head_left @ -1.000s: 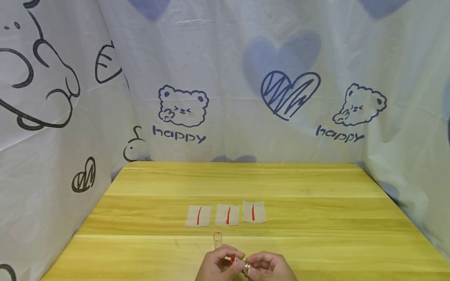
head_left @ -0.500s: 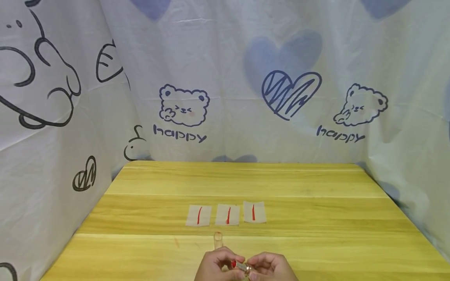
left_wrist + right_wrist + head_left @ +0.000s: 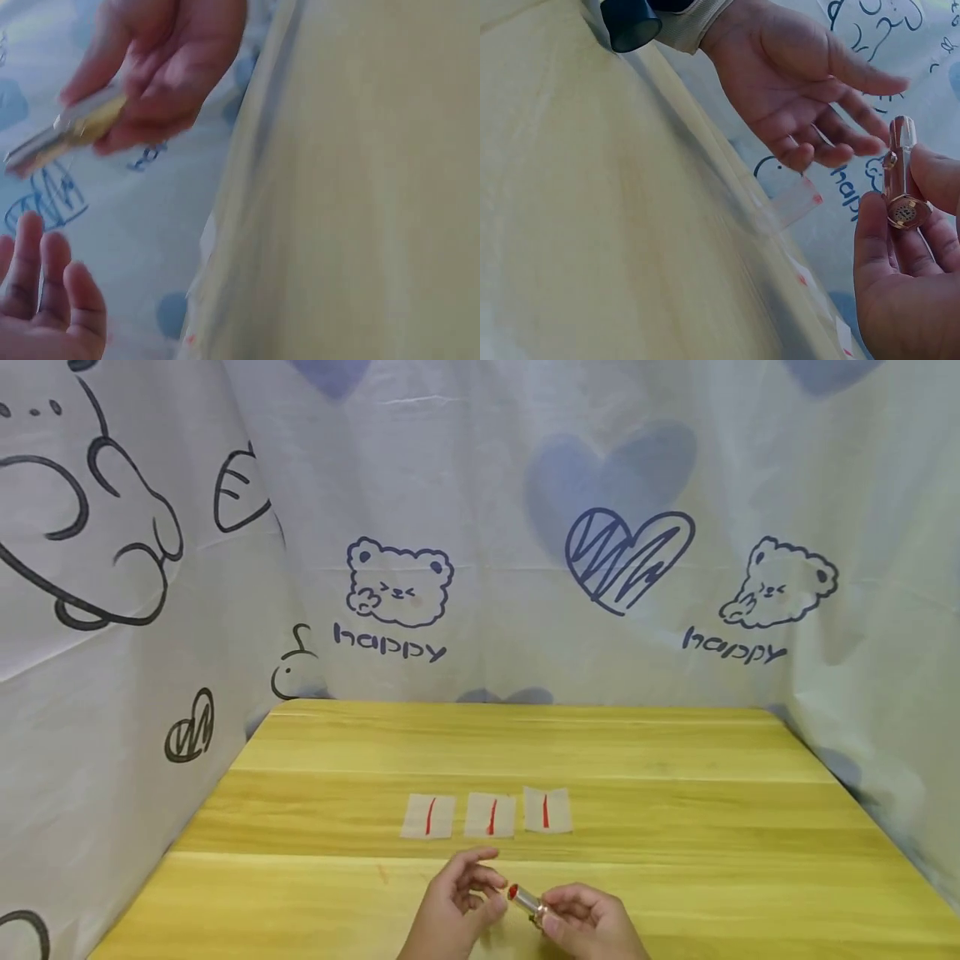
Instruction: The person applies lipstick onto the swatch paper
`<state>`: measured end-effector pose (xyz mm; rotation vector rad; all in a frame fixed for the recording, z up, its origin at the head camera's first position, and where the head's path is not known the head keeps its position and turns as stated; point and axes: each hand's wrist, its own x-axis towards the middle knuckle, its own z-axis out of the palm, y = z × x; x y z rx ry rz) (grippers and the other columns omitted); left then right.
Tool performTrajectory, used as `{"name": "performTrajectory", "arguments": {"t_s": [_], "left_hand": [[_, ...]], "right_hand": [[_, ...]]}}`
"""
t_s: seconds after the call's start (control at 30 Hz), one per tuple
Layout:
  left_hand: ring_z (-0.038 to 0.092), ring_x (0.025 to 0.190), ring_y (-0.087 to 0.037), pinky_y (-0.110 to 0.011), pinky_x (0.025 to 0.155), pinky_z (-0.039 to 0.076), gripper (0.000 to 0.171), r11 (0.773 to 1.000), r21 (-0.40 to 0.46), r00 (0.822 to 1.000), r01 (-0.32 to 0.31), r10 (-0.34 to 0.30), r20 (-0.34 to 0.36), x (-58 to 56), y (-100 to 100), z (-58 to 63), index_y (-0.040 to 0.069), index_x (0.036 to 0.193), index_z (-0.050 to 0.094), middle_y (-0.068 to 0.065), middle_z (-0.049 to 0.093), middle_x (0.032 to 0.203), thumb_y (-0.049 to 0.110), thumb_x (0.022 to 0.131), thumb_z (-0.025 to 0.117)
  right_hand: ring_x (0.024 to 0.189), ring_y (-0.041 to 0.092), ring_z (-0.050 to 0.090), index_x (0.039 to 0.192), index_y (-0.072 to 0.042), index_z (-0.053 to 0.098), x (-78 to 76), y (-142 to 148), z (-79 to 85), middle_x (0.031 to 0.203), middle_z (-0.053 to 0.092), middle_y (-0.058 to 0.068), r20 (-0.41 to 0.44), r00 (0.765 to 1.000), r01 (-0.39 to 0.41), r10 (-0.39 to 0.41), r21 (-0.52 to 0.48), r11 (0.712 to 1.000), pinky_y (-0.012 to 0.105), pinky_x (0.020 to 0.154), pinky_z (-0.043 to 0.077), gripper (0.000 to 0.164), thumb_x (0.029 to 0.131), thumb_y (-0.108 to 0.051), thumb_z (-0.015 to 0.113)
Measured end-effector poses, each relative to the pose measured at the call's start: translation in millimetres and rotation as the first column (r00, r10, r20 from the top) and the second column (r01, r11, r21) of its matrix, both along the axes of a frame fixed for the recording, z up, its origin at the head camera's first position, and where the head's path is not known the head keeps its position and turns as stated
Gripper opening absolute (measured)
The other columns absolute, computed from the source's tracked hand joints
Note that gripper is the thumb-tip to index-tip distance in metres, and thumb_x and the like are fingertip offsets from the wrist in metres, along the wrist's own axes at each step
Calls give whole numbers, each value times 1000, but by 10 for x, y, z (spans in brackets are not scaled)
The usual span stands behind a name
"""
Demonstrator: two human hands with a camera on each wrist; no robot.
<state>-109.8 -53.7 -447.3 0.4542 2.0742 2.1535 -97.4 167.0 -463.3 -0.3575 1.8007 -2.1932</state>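
Observation:
A gold lipstick tube (image 3: 527,902) with its red tip bared is pinched at the base by my right hand (image 3: 561,917), low over the near edge of the wooden table (image 3: 675,827). The tip points up and left toward my left hand (image 3: 468,883), which hovers just beside it with relaxed fingers and holds nothing. The right wrist view shows the tube (image 3: 900,176) from its base end, held by the right hand (image 3: 896,247), with the left hand (image 3: 832,112) palm open beyond. In the left wrist view the tube (image 3: 71,127) shows above my left fingers (image 3: 45,292).
Three small paper slips, each with a red stroke, lie in a row mid-table: left (image 3: 428,816), middle (image 3: 490,815), right (image 3: 547,810). A printed white cloth (image 3: 525,485) walls the table on the back and both sides.
My left hand has let go of the lipstick and spread open, moving forward. The right hand has lifted the tube a little. The clear cap that stood behind the hands is no longer visible.

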Motion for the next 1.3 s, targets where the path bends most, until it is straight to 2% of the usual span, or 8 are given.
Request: {"name": "performTrajectory", "arguments": {"t_s": [0.1,0.2,0.33,0.43,0.57,0.77,1.07,1.3], "left_hand": [[59,86,-15,-24,74,50,47,987,10,987,-160,160,31,-66,-53,28,-6,127,47,-10,62,97,18,93,68],[58,82,-15,-24,71,50,44,954,-5,953,-298,298,49,-116,-110,24,-5,122,47,-8,60,92,14,90,71],[54,85,-17,-23,72,49,47,930,-52,929,-364,366,45,-145,-171,4,-5,121,48,-11,56,100,15,87,74],[53,86,-17,-23,71,50,51,929,-88,931,-360,364,33,-146,-182,-19,-5,122,48,-15,53,109,15,85,76],[54,84,-19,-24,66,51,59,937,-131,944,-323,328,22,-148,-190,-28,-6,130,47,-20,51,119,16,84,78],[55,82,-20,-23,61,51,69,947,-213,963,-240,260,68,-156,-209,-31,-4,139,44,-21,51,127,11,81,79],[53,74,-17,-21,54,48,65,928,-307,965,-211,248,87,-138,-252,-28,-1,136,51,-16,54,128,18,80,79],[53,74,-18,-22,53,48,62,931,-299,965,-208,246,95,-126,-234,-35,-2,134,52,-15,55,127,21,82,78]], "right_hand": [[92,17,67,109,5,62,-30,27,-9,99,67,8,48,999,19,-18,-22,1000,32,86,54,23,89,-5,67],[92,19,67,109,1,63,-46,38,-21,98,66,9,110,993,53,-49,-33,998,34,87,53,23,88,-7,69],[90,21,67,110,6,62,-66,31,-29,95,66,11,159,982,108,-103,-23,994,34,84,54,30,87,-10,72],[89,21,68,109,6,62,-72,45,-31,94,67,10,174,976,139,-134,-19,990,33,83,55,30,87,-11,72],[88,20,67,108,3,62,-86,61,-14,94,67,9,191,968,170,-160,-35,985,33,83,55,25,88,-10,71],[88,20,67,106,2,63,-83,42,22,93,67,8,224,960,182,-167,-46,982,31,82,55,23,88,-9,71],[85,20,67,107,4,62,-52,3,35,92,68,10,215,952,228,-220,-15,974,30,80,56,24,89,-9,70],[85,21,67,103,3,63,-39,-6,40,93,67,11,215,950,244,-228,-52,968,31,82,55,18,89,-5,69]]}}
